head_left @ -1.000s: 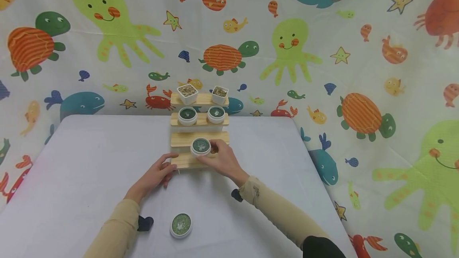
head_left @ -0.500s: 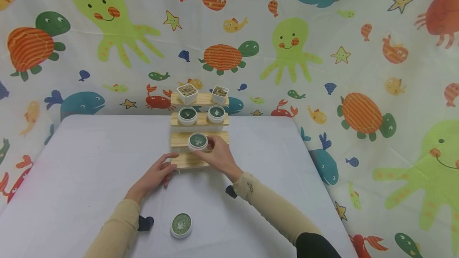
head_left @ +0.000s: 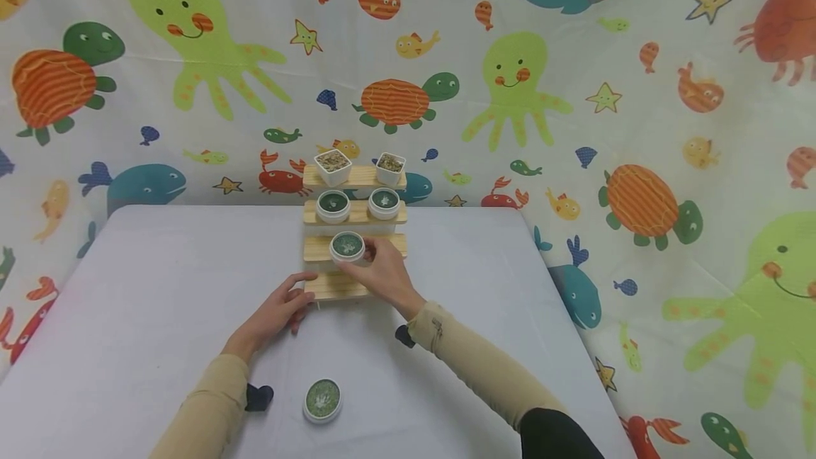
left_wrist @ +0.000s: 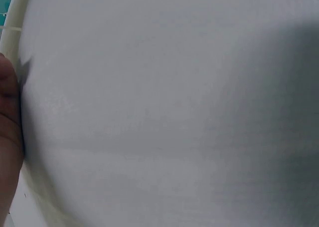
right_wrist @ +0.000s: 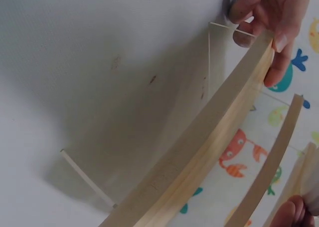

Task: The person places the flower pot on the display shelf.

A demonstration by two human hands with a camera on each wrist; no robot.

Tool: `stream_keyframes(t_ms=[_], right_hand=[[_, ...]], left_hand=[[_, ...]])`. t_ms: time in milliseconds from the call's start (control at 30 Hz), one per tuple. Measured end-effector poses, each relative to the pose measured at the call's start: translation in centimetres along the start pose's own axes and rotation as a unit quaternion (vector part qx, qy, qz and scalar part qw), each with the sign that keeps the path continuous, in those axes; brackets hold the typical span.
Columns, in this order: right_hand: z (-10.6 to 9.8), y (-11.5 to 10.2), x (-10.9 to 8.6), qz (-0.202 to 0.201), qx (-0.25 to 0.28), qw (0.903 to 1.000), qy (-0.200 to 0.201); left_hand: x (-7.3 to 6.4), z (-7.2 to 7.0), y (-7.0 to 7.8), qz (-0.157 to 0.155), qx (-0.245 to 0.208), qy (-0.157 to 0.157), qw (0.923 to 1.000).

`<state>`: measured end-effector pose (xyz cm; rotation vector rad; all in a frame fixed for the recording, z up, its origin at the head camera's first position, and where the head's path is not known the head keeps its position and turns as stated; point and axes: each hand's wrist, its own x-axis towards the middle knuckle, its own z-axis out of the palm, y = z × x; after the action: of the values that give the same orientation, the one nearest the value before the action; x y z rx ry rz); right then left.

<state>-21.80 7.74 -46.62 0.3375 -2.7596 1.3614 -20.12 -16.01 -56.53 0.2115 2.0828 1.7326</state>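
In the head view, my right hand [head_left: 387,276] grips a round white tub [head_left: 347,246] with a dark green top bearing a pale mark. It holds the tub over the third step of a tiered wooden stand [head_left: 339,287]. My left hand [head_left: 279,309] pinches the left end of the stand's lowest board. The right wrist view shows that board [right_wrist: 199,142] from low down, the left hand [right_wrist: 279,12] at its far end and the right fingertips [right_wrist: 289,214] at the bottom corner. Only the edge of the left hand [left_wrist: 7,122] appears in the left wrist view.
Two similar round tubs [head_left: 333,206] sit on the second step. Two square white bowls [head_left: 333,167] of dried bits stand on the top step. Another green-topped tub [head_left: 321,401] rests on the white table [head_left: 159,303] near the front. A sea-animal curtain [head_left: 255,13] hangs behind.
My right hand has carried the round tub up and slightly left, from over the lowest board to the third step. The left hand stays on the stand.
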Motion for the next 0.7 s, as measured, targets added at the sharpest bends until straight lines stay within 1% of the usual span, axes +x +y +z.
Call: stream_keyframes(t_ms=[100, 267, 533, 700], right_hand=[[0.1, -0.2, 0.1, -0.004, 0.0, 1.0, 0.003], [0.3, -0.3, 0.3, -0.007, 0.001, 1.0, 0.007], [1.0, -0.4, 0.8, -0.003, -0.002, 0.9999, 0.016], [1.3, -0.6, 0.9, 0.003, -0.012, 0.9997, 0.019]], left_hand=[[0.1, 0.0, -0.3, 0.003, 0.003, 0.0, 1.0], [-0.1, 0.1, -0.2, 0.004, 0.005, 0.003, 1.0], [-0.1, 0.1, -0.3, 0.003, 0.003, 0.001, 1.0], [-0.1, 0.2, -0.3, 0.006, 0.01, 0.003, 0.9999]])
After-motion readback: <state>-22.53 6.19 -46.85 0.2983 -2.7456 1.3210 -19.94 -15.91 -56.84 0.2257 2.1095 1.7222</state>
